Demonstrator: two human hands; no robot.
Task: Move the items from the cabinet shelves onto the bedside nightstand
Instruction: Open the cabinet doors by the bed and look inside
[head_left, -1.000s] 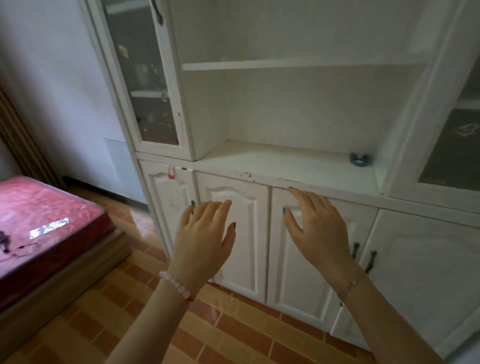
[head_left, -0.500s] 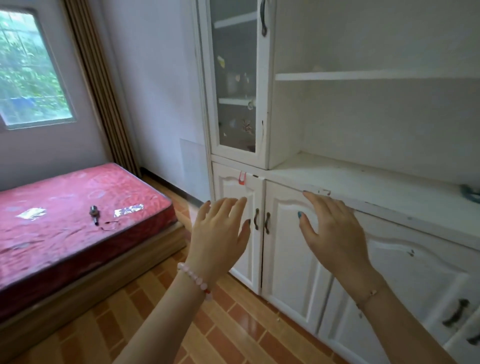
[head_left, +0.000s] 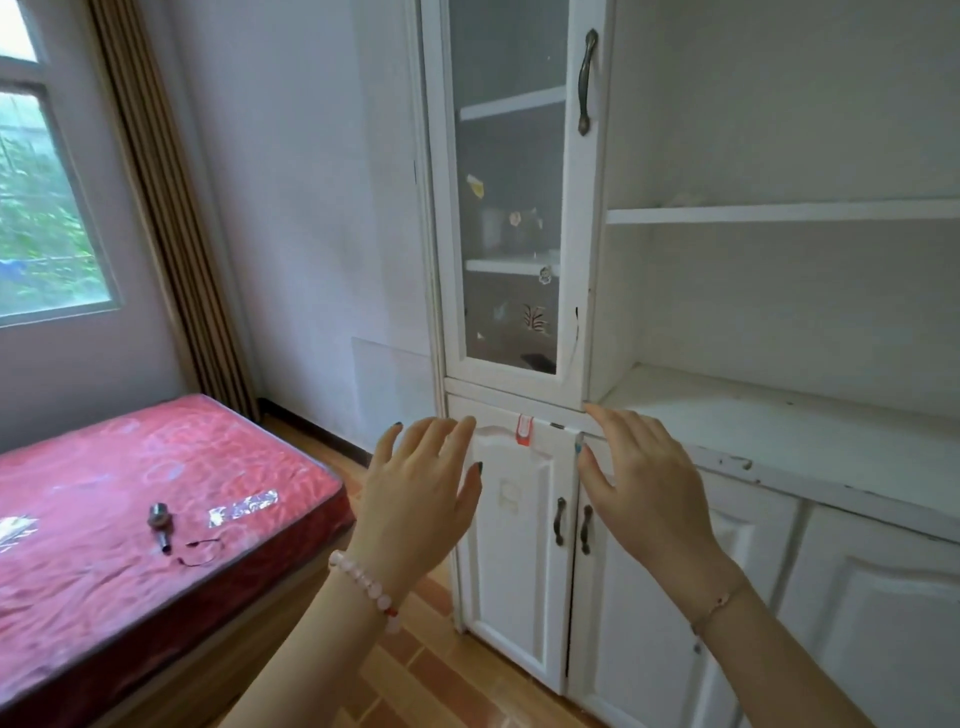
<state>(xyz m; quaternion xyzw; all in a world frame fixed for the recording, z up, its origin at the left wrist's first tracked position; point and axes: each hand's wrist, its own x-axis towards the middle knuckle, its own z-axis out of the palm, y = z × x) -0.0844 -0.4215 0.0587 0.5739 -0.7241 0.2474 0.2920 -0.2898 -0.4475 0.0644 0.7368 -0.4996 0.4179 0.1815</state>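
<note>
A white cabinet (head_left: 779, 426) fills the right side, with open shelves and a glass door (head_left: 511, 208) at its left. Behind the glass I make out small items on the inner shelves, too dim to name. My left hand (head_left: 421, 493) and my right hand (head_left: 644, 483) are both raised in front of the lower cabinet doors, fingers straight and spread, holding nothing. The open lower shelf (head_left: 769, 415) beside my right hand shows bare white board in this view. No nightstand is in view.
A bed with a red mattress (head_left: 130, 519) lies at the left, with a small metal object (head_left: 160, 525), a thin cord and foil scraps on it. A window (head_left: 36, 208) and a brown curtain (head_left: 166, 218) are behind it. The floor is orange tile.
My view has swung left: the bed, window and glass door came further into view, and the blue object on the lower shelf left the frame. Both hands stayed raised and empty.
</note>
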